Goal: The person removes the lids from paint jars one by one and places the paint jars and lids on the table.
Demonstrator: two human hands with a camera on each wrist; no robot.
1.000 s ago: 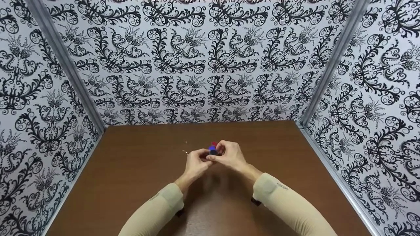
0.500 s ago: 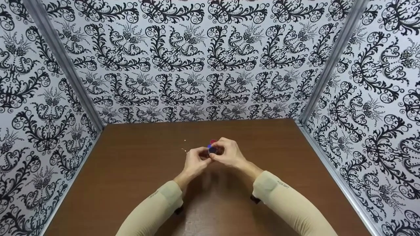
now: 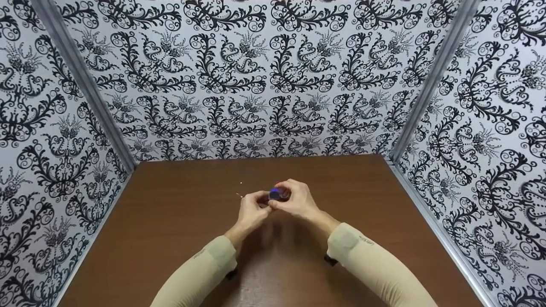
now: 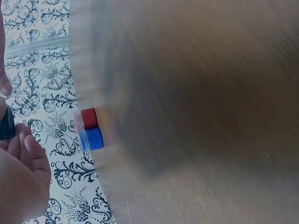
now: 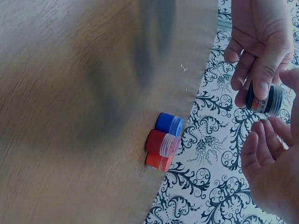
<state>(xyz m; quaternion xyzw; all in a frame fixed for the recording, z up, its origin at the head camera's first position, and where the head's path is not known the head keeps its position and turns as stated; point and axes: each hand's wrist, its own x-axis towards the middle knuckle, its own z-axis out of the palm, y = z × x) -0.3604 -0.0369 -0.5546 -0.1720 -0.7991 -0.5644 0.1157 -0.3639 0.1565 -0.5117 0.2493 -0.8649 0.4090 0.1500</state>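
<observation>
A small paint jar (image 5: 264, 100) with black paint and a clear ribbed lid is held up above the table between both hands. My left hand (image 3: 252, 212) grips its body, the thumb pressed on the label in the right wrist view. My right hand (image 3: 297, 199) has its fingers and thumb around the lid end; whether every fingertip touches is hard to tell. Beyond the hands, several similar jars stand side by side: a blue jar (image 5: 168, 124), a red jar (image 5: 160, 142) and an orange jar (image 5: 159, 161). From the head, the hands mostly hide them.
The brown wooden table (image 3: 179, 221) reaches back to patterned walls (image 3: 239, 85) with grey metal corner posts (image 3: 85, 81). Small pale specks (image 3: 239, 195) lie on the table left of the hands.
The black jar has shifted slightly left and tilted between the hands, now covering more of the red and blue jars. The right fingers have changed position around the lid; both forearms stay nearly in place.
</observation>
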